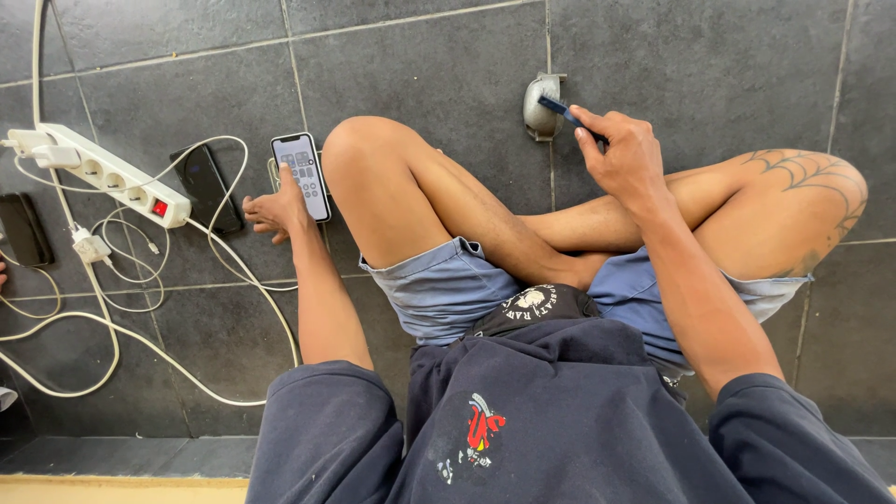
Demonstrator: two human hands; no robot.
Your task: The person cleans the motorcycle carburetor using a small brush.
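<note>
Smartphone (pixel 301 175) with its screen lit lies flat on the dark floor tiles (pixel 448 65), just left of the person's raised knee. The left hand (pixel 273 207) rests at its lower left edge, the fingers loosely spread and a fingertip touching the screen; none of them grips the phone. As I judge it, a stray press could hit the wrong control, since the hand leans on the floor as it taps. Further left, a white power strip (pixel 103 173) and its looped cables (pixel 140 308) lie near that forearm, and a careless sweep could snag a cable and drag a charger loose. A second, dark phone (pixel 207 187) lies between strip and lit phone.

To the right, the right hand (pixel 623 154) pinches a thin dark blue tool (pixel 566 114) between thumb and fingertips, its tip against a small grey metal piece (pixel 541 105) on the floor. That tip could slip off, because the piece sits unheld.
</note>
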